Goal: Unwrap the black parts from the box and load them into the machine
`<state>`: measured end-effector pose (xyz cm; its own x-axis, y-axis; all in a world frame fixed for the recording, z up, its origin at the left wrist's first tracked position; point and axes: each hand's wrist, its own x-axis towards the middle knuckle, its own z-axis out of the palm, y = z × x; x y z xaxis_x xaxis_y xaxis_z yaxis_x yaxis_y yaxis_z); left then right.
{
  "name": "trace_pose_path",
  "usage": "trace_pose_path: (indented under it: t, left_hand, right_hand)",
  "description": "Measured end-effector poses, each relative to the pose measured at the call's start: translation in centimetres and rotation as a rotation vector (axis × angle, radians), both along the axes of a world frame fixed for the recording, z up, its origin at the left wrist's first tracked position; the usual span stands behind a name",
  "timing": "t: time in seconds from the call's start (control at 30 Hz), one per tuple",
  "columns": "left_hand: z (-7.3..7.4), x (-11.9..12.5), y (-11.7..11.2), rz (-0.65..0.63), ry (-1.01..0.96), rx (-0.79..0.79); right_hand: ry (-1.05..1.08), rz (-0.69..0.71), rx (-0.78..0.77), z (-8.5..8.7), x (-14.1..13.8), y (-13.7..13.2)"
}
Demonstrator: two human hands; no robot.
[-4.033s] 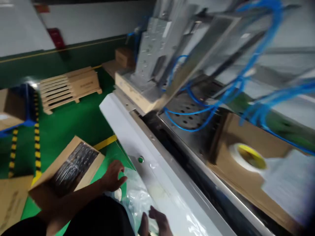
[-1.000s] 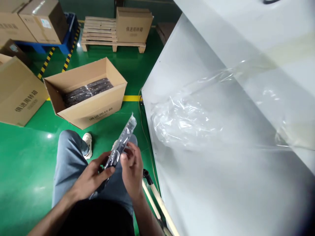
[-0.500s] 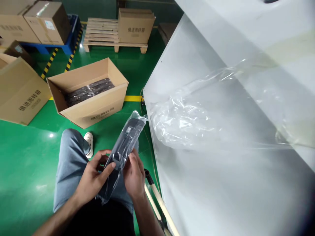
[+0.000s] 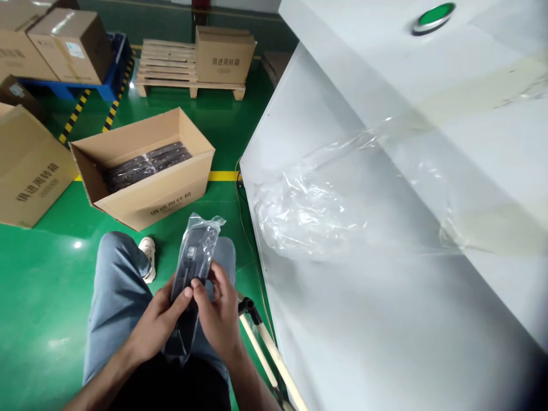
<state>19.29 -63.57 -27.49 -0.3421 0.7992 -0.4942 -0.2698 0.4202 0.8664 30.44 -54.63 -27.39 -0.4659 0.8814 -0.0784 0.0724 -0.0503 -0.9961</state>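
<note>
Over my lap I hold a long black item in a clear plastic bag (image 4: 194, 257), its far end pointing away from me. My left hand (image 4: 160, 322) grips its near part from the left, thumb on top. My right hand (image 4: 218, 314) pinches the bag from the right, fingers curled against it. An open cardboard box (image 4: 148, 197) with several similar bagged black items lies on the green floor ahead of my knees.
A white machine housing (image 4: 385, 319) fills the right side, with a crumpled clear plastic sheet (image 4: 325, 200) on it and a green button (image 4: 432, 14) at the top. Closed cartons (image 4: 29, 162), a wooden pallet (image 4: 171, 68) and a wooden-handled tool (image 4: 265, 348) stand around.
Four seconds ago my hands were at the plastic by the machine. Since then they hold the bagged item over my lap, and it has turned from slanting right to nearly straight ahead.
</note>
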Motion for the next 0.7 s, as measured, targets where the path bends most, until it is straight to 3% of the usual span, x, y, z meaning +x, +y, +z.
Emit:
trace_pose_path:
  t: [0.07,0.17,0.27,0.33,0.5,0.7]
  left_hand:
    - [0.1,0.0,-0.1,0.065,-0.065,-0.053]
    - [0.4,0.0,-0.5,0.110,-0.090,-0.070]
    - [0.7,-0.3,-1.1,0.051,-0.054,-0.014]
    - [0.7,-0.5,-1.6,-0.003,0.013,0.017]
    - [-0.2,-1.1,-3.2,-0.038,0.146,-0.057]
    - [-0.9,-1.2,-4.4,0.122,0.098,-0.224]
  right_hand:
    - [-0.045,0.047,0.129,0.8,0.1,0.2]
    - [-0.124,-0.033,0.357,2.0,0.1,1.3]
    - [-0.112,-0.199,0.506,3.2,0.1,3.0]
    - [-0.070,-0.235,0.584,4.0,0.1,4.3]
    - [-0.017,-0.141,0.628,5.7,0.7,6.8]
    - [-0.030,-0.144,0.658,5.8,1.5,7.6]
